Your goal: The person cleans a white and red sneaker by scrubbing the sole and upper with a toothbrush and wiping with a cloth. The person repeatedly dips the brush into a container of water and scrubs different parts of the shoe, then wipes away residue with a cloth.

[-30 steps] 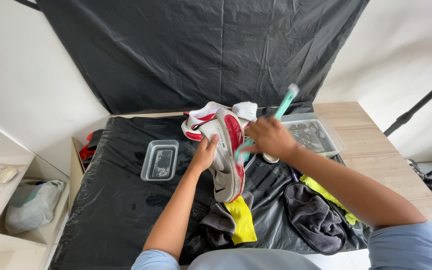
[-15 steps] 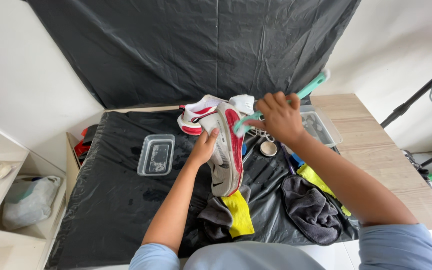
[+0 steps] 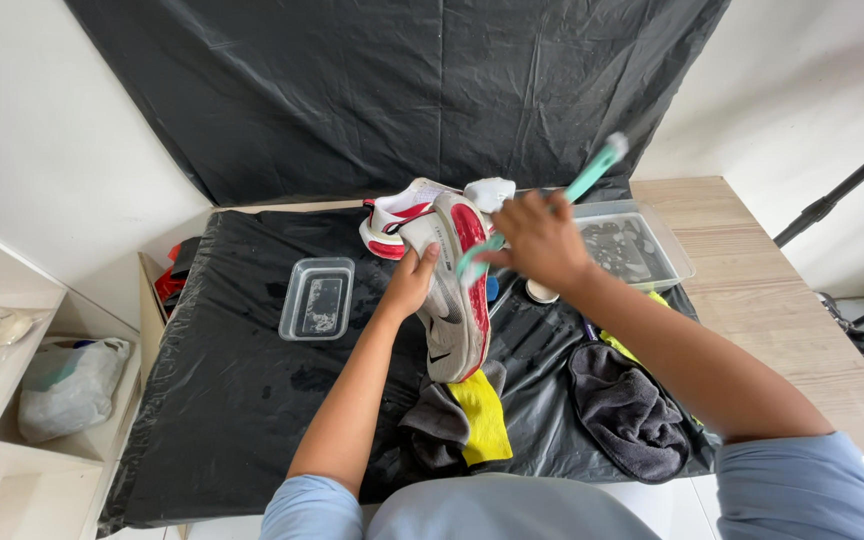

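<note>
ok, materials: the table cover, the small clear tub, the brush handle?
Table cover: thin black plastic sheeting, going by its glossy creases and wrinkles. Small tub: clear rigid plastic, see-through walls with a moulded rim. Brush handle, in the right hand: probably hard plastic, smooth mint green; blurred, so unsure.

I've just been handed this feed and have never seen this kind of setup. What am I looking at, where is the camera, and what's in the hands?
There is no machine here: a person works with two bare hands, and the one camera sits on their head, looking down. The left hand grips a white and red sneaker, turned sole up. The right hand holds a teal-handled brush against the shoe. The table is covered with a black plastic sheet. On it lie a small clear container, a larger clear tray, a yellow cloth on a grey cloth, and a dark grey cloth.
</note>
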